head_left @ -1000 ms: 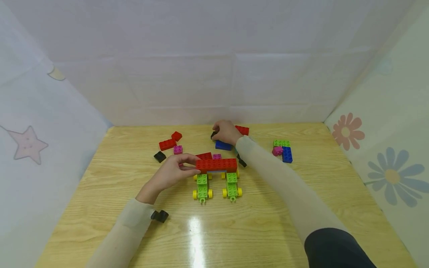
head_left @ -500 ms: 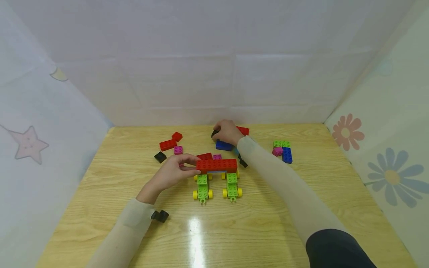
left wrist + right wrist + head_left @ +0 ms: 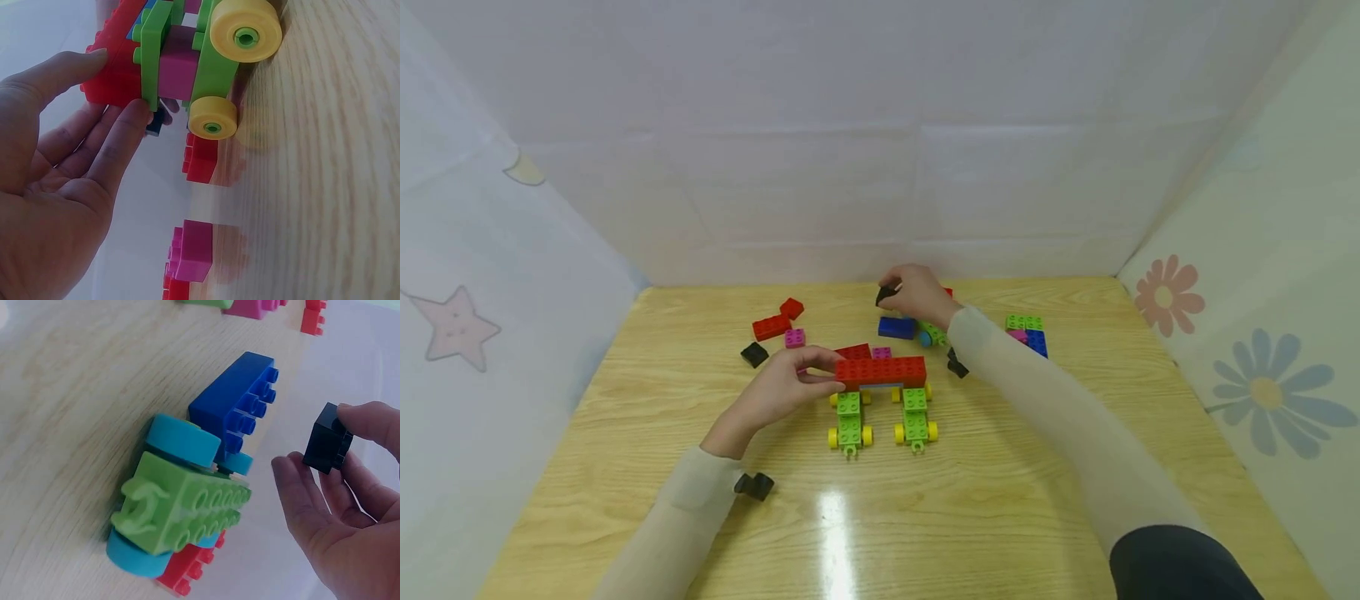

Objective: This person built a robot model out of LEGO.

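My left hand (image 3: pixel 772 398) pinches the left end of a long red brick row (image 3: pixel 882 372) between thumb and fingers. That row sits across two green wheeled bases (image 3: pixel 848 421) with yellow wheels. In the left wrist view a purple brick (image 3: pixel 179 62) sits between green pieces under the red row (image 3: pixel 119 69). My right hand (image 3: pixel 923 296) holds a small black brick (image 3: pixel 325 439) between thumb and fingers, above the table at the back. Below it lie a blue brick (image 3: pixel 897 327) and a green base (image 3: pixel 181 500) with light-blue wheels.
Red bricks (image 3: pixel 772 327), a pink brick (image 3: pixel 794 337) and a black brick (image 3: pixel 754 354) lie at the back left. Green and blue bricks (image 3: pixel 1036 342) stand at the right. A black piece (image 3: pixel 957 364) lies under my right forearm. A pale wall sheet (image 3: pixel 820 200) borders the table.
My right hand has risen and shifted slightly right with the black brick, uncovering more of the blue brick and the blue-wheeled base. My left hand keeps its grip on the red row.
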Demonstrator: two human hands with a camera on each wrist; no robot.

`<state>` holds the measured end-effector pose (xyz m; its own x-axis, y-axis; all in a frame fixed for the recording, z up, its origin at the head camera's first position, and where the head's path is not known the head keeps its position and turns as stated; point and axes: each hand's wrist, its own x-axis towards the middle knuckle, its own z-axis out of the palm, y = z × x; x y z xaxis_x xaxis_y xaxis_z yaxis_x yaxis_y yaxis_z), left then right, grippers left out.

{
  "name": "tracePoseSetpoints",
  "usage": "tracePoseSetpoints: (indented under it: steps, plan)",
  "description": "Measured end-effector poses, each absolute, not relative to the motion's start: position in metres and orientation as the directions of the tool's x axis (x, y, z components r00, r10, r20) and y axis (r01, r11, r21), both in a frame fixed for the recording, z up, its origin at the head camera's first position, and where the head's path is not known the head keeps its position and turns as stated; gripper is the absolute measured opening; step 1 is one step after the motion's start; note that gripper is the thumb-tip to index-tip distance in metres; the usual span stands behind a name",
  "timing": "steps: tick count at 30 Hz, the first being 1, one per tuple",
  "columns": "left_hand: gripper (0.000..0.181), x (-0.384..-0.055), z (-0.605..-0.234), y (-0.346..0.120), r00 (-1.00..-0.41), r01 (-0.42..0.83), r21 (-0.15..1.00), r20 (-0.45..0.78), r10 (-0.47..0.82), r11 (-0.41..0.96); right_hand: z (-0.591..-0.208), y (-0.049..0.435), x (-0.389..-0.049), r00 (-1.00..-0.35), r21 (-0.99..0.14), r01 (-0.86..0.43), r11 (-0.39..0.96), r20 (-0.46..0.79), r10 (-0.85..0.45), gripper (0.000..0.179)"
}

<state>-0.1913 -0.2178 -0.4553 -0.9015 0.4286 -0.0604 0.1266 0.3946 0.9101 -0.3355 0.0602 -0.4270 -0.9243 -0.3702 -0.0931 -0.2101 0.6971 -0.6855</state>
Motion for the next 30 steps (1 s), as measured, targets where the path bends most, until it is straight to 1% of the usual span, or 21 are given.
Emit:
tracePoseSetpoints:
  steps: [6, 11, 20, 26, 30]
  plan:
    - [0.038, -0.192, -0.455, -0.218, -0.9, 0.122, 0.913, -0.063, 0.432, 0.388, -0.419, 0.076, -0.323, -0.917, -0.72, -0.226, 0.656, -0.07, -0.394, 0.041]
    - [0.039, -0.191, -0.454, -0.219, -0.897, 0.121, 0.912, -0.068, 0.436, 0.391, -0.411, 0.091, -0.311, -0.913, -0.723, -0.239, 0.648, -0.06, -0.404, 0.042]
    - [0.039, -0.19, -0.453, -0.222, -0.899, 0.129, 0.904, -0.067, 0.433, 0.408, -0.391, 0.114, -0.277, -0.905, -0.73, -0.261, 0.632, -0.043, -0.424, 0.043]
    - [0.038, -0.19, -0.453, -0.225, -0.897, 0.131, 0.906, -0.065, 0.437, 0.403, -0.386, 0.125, -0.254, -0.9, -0.764, -0.217, 0.608, -0.084, -0.428, 0.043]
    - [0.038, -0.19, -0.455, -0.226, -0.896, 0.133, 0.906, -0.063, 0.439, 0.402, -0.384, 0.13, -0.243, -0.899, -0.763, -0.196, 0.616, -0.111, -0.424, 0.043]
